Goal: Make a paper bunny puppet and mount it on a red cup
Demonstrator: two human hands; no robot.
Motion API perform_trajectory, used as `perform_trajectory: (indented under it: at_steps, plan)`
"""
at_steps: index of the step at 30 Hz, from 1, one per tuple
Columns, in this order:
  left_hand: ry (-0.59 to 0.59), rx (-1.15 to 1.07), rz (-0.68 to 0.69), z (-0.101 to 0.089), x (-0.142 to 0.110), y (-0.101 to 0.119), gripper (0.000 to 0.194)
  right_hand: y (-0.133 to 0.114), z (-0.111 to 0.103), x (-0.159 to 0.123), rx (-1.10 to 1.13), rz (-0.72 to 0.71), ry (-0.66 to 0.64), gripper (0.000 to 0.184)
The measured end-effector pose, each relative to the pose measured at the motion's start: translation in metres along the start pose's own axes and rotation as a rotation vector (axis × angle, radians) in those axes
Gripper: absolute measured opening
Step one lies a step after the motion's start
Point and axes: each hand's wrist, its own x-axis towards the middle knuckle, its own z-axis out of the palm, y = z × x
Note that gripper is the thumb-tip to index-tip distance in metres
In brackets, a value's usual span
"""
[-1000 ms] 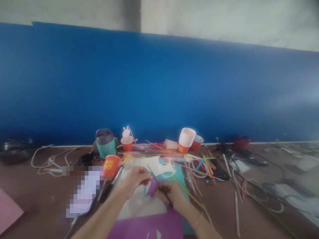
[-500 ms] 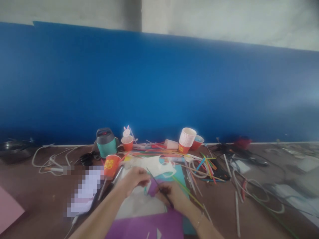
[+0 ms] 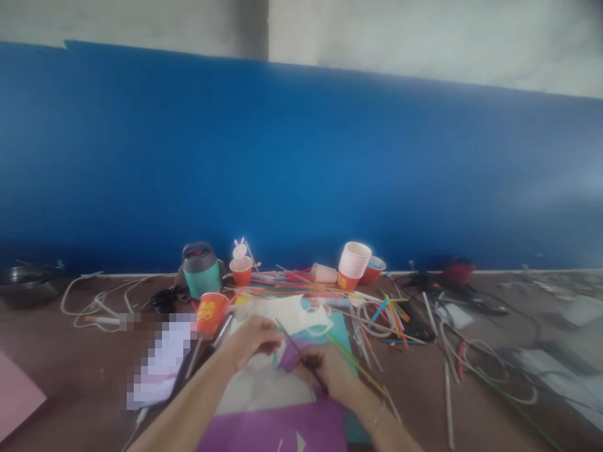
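Scissors (image 3: 293, 344) crept left a hair, my right hand (image 3: 327, 370) curled round them; left hand (image 3: 258, 344) pinched together, contents unclear, red cup (image 3: 211, 316) left of it.

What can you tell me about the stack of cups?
The stack of cups looks like paper, nested mouths up, with white rims layered above a red lower cup bearing yellow marks. It stands near the blue panel, between a cup lying on its side and an upright red cup; whether either touches it is unclear.

Teal flask (image 3: 202, 277) upright on brown table (image 3: 405, 402); blue partition (image 3: 301, 157) behind; pink sheet (image 3: 16, 398) at left.
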Motion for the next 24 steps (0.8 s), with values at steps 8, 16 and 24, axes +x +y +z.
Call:
perform_trajectory:
  at_steps: [8,16,24]
  plan:
    - [-0.024,0.016,-0.036,-0.003,-0.001,0.000,0.021,-0.014,0.001,-0.003,-0.038,0.021,-0.008,0.011]
    - [-0.067,0.024,-0.049,-0.007,0.002,-0.004,0.020,-0.007,-0.002,-0.003,-0.061,0.048,-0.015,0.009]
    - [-0.043,0.015,-0.037,-0.007,0.006,-0.007,0.024,-0.018,0.000,-0.002,-0.157,0.125,0.098,0.016]
